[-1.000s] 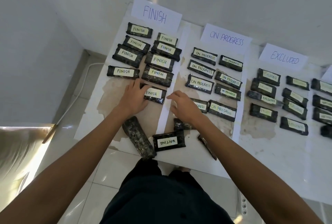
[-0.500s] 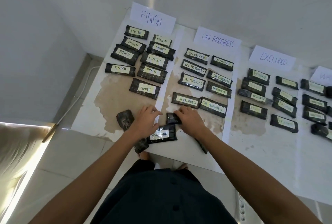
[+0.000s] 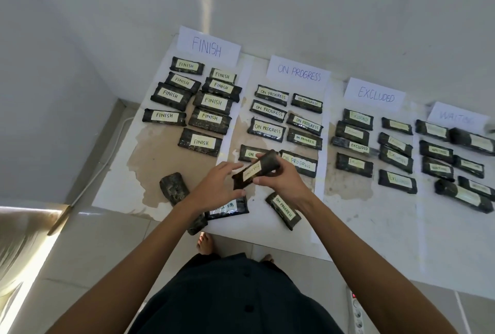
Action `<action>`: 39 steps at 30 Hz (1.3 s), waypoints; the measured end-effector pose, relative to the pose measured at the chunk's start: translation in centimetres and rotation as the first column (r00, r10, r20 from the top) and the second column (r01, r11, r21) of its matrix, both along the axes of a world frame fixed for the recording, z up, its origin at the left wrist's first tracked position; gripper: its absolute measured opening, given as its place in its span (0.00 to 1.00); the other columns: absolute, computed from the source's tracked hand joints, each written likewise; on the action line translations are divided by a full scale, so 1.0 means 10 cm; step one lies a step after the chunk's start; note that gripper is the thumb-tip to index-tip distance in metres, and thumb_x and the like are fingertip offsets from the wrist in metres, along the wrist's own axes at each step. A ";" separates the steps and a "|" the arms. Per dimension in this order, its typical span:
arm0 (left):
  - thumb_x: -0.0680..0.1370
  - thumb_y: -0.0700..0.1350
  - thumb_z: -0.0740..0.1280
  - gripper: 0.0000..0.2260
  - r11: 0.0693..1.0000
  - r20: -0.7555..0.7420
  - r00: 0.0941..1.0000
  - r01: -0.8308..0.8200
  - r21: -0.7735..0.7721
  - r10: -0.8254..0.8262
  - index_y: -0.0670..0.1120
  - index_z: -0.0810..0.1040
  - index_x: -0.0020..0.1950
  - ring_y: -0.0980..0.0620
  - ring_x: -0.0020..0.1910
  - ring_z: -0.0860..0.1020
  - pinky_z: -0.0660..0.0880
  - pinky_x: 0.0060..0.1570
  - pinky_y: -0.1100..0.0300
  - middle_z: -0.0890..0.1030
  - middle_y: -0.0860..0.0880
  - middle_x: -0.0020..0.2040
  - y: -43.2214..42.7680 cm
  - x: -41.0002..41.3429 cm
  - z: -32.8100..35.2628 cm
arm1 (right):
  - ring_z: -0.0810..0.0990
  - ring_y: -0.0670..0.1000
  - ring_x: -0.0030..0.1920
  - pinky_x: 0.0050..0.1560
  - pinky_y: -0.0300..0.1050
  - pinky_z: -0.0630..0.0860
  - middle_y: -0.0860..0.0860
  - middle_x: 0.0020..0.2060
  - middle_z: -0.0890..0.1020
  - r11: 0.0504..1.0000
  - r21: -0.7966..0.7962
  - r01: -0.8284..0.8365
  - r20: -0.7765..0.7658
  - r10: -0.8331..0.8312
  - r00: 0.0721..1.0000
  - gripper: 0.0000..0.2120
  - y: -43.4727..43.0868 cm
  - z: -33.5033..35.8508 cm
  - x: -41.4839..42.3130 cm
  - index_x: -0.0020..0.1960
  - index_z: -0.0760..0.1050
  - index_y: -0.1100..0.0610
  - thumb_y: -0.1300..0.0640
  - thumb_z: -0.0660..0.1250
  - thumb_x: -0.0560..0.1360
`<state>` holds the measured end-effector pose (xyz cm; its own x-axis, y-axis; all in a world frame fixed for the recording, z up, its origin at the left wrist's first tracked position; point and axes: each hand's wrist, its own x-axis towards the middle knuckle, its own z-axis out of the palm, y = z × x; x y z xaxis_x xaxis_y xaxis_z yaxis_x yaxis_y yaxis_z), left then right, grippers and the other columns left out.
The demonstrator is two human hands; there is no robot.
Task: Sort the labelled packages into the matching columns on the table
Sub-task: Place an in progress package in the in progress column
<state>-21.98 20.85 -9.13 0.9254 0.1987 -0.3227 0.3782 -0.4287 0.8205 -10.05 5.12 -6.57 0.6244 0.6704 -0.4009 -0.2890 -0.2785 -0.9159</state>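
Note:
My right hand grips a dark wrapped package with a yellow label, lifted above the table's near edge; the label's writing is too tilted to read. My left hand hovers just left of it, fingers spread, touching nothing that I can see. Under my left wrist lies a package marked WAITING. A package marked ON PROGRESS lies slanted near my right wrist. A package with its label hidden rests at the left. Paper headers read FINISH, ON PROGRESS, EXCLUDED and WAITING, each with several packages below.
The white table stands against a white wall, with brown stains on its left half. My bare feet show on the tiled floor below its near edge. A power strip lies on the floor at right.
My right hand has picked a package up off the table and turned it label-up. My left hand has come off the WAITING package. An ON PROGRESS package near my right wrist now shows.

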 end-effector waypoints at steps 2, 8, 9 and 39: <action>0.72 0.46 0.72 0.25 1.000 0.009 1.000 0.004 -0.013 -0.004 0.51 0.69 0.68 0.57 0.58 0.71 0.69 0.55 0.64 0.73 0.51 0.63 -0.02 0.01 0.02 | 0.82 0.57 0.54 0.52 0.49 0.80 0.59 0.53 0.82 0.999 0.037 0.025 -0.034 -0.024 0.999 0.22 -0.06 -0.01 -0.05 0.55 0.77 0.58 0.74 0.74 0.64; 0.72 0.45 0.72 0.24 0.998 0.044 0.999 0.011 0.056 -0.014 0.49 0.72 0.66 0.58 0.54 0.72 0.64 0.47 0.74 0.76 0.51 0.58 0.01 -0.07 0.02 | 0.82 0.55 0.54 0.51 0.46 0.79 0.58 0.52 0.83 0.997 0.030 0.077 -0.094 -0.074 0.993 0.24 -0.17 -0.13 -0.16 0.59 0.76 0.58 0.71 0.74 0.66; 0.71 0.45 0.72 0.23 0.998 0.054 0.998 0.008 0.064 -0.011 0.48 0.72 0.66 0.58 0.54 0.72 0.64 0.47 0.75 0.76 0.51 0.58 0.02 -0.08 0.02 | 0.83 0.55 0.53 0.49 0.45 0.78 0.57 0.52 0.84 0.997 0.018 0.081 -0.090 -0.079 0.993 0.24 -0.18 -0.14 -0.17 0.60 0.75 0.58 0.70 0.74 0.67; 0.63 0.46 0.76 0.26 0.591 0.207 0.682 0.394 0.704 -0.702 0.47 0.76 0.60 0.44 0.50 0.77 0.74 0.49 0.51 0.80 0.48 0.48 -0.94 1.01 0.05 | 0.80 0.46 0.38 0.39 0.41 0.78 0.52 0.46 0.83 0.876 -0.483 0.006 0.166 0.085 0.982 0.17 -1.26 0.24 0.42 0.57 0.76 0.54 0.54 0.75 0.70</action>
